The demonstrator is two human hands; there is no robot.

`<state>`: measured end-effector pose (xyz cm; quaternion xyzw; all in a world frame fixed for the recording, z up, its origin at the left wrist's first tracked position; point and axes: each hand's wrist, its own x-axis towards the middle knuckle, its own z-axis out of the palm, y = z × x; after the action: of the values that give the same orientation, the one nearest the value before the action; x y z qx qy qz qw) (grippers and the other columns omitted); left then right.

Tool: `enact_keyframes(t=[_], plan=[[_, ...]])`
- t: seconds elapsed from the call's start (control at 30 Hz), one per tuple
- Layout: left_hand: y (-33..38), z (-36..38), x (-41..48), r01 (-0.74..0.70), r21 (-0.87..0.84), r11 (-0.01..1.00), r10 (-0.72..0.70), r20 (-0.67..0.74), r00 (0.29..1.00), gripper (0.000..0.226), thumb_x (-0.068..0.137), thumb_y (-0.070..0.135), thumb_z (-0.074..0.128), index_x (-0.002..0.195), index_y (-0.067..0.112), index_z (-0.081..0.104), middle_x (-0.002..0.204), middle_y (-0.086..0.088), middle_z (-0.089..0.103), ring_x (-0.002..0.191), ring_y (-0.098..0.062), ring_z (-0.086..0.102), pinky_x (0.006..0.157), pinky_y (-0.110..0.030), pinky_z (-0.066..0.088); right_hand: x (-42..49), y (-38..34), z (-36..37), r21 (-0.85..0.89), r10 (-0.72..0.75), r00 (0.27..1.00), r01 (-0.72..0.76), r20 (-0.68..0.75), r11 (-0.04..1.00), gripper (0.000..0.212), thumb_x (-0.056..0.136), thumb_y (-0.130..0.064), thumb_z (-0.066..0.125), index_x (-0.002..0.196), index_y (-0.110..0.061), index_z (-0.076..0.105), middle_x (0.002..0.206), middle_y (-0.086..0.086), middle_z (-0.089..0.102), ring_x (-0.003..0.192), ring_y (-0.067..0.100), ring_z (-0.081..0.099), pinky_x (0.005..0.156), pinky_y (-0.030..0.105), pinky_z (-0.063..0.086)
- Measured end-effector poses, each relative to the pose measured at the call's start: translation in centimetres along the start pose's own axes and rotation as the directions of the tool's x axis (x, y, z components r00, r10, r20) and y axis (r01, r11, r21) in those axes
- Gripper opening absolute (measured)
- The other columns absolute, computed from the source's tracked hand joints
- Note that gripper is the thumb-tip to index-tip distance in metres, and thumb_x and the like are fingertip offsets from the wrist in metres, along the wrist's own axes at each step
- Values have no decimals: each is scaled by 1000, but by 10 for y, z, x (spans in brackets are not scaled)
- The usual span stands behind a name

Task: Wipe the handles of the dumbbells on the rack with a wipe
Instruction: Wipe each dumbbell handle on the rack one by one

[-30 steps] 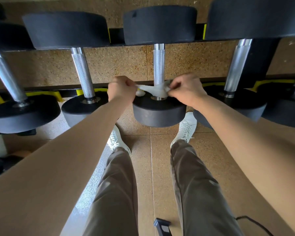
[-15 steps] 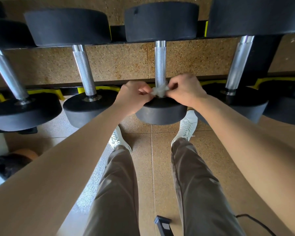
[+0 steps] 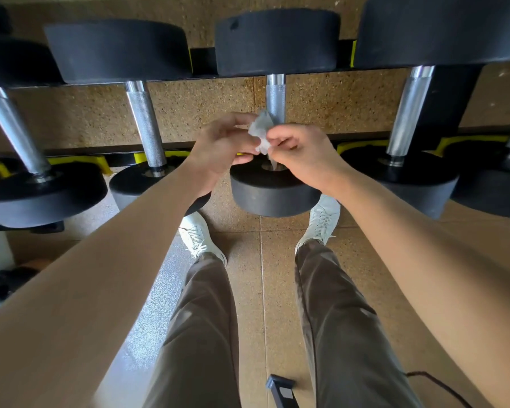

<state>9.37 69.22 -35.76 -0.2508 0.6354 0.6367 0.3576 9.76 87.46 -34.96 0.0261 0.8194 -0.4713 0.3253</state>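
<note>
1. Rack (image 3: 202, 61): a black frame with yellow saddles. It carries a row of black round-headed dumbbells, each lying with its chrome handle pointing away from the person. Five dumbbells are in view. The outer ones are cut off by the picture edges.

2. Centre dumbbell (image 3: 274, 189): its near head lies just below both hands. Only the upper part of its knurled handle (image 3: 276, 95) is visible. The lower part and the collar are hidden behind the hands and the wipe.

3. Neighbouring handles: the handle to the left (image 3: 145, 122) and the handle to the right (image 3: 409, 110) are fully exposed, with no hand on them.

4. Left hand (image 3: 221, 145): thumb and fingertips are brought together and pinch the left side of the wipe.

5. Right hand (image 3: 301, 151): fingers are curled inward, and thumb and forefinger pinch the right side of the wipe.

6. Wipe (image 3: 261, 131): white and crumpled, held between the two hands in front of the lower part of the centre handle. A strip hangs down toward the collar. Whether the wipe touches the handle cannot be determined.

7. Floor items: two white shoes (image 3: 199, 237) stand under the rack's front edge. A small dark object (image 3: 281, 390) and a cable (image 3: 436, 381) lie at the bottom edge, cut off and not identifiable.
</note>
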Motion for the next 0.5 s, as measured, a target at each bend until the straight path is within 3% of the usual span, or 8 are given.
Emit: enact_keyframes(t=[0.1, 0.2, 0.3, 0.37, 0.43, 0.5], plan=[[-4, -1, 4, -25, 94, 995, 37, -129, 991, 14, 93, 3, 68, 94, 17, 67, 89, -4, 75, 81, -15, 72, 77, -27, 57, 2, 2, -8, 64, 39, 998, -36, -55, 997, 21, 90, -5, 65, 104, -16, 76, 90, -14, 70, 81, -6, 65, 79, 11, 51], [-7, -5, 18, 21, 139, 990, 36, -396, 918, 16, 93, 9, 68, 87, 24, 68, 81, 1, 73, 76, -14, 70, 78, -31, 61, 10, 12, -18, 177, 149, 965, -112, -214, 978, 18, 90, -6, 65, 95, -20, 76, 92, -14, 72, 92, 3, 67, 87, 20, 54], [-1, -5, 33, 80, 8, 997, -60, -589, 806, 20, 91, 10, 69, 83, 29, 66, 84, 4, 72, 86, -17, 73, 85, -39, 62, 24, 22, -23, 294, 303, 915, -222, -268, 930, 19, 92, -5, 63, 91, -22, 72, 96, -6, 72, 88, 8, 68, 73, 16, 55], [6, 6, 40, 103, -110, 989, -147, -549, 823, 17, 92, 11, 70, 88, 26, 66, 89, 2, 72, 91, -16, 74, 83, -33, 63, 37, 27, -24, 412, 397, 890, -282, -227, 867, 15, 93, -9, 65, 95, -22, 71, 104, 0, 73, 89, 14, 71, 72, 21, 59], [17, 22, 45, 128, -142, 982, -176, -410, 895, 9, 95, 13, 69, 99, 22, 68, 99, -1, 74, 93, -15, 74, 78, -26, 62, 49, 30, -22, 538, 450, 886, -328, -110, 777, 19, 93, -17, 67, 112, -21, 69, 113, 2, 71, 98, 22, 71, 82, 32, 61], [27, 36, 48, 127, -230, 965, -194, -299, 934, 11, 99, 9, 62, 103, 18, 68, 101, -4, 76, 93, -17, 75, 78, -29, 60, 59, 29, -19, 668, 440, 897, -351, 39, 656, 28, 96, -21, 65, 123, -21, 64, 116, 5, 70, 105, 27, 70, 89, 40, 59]])
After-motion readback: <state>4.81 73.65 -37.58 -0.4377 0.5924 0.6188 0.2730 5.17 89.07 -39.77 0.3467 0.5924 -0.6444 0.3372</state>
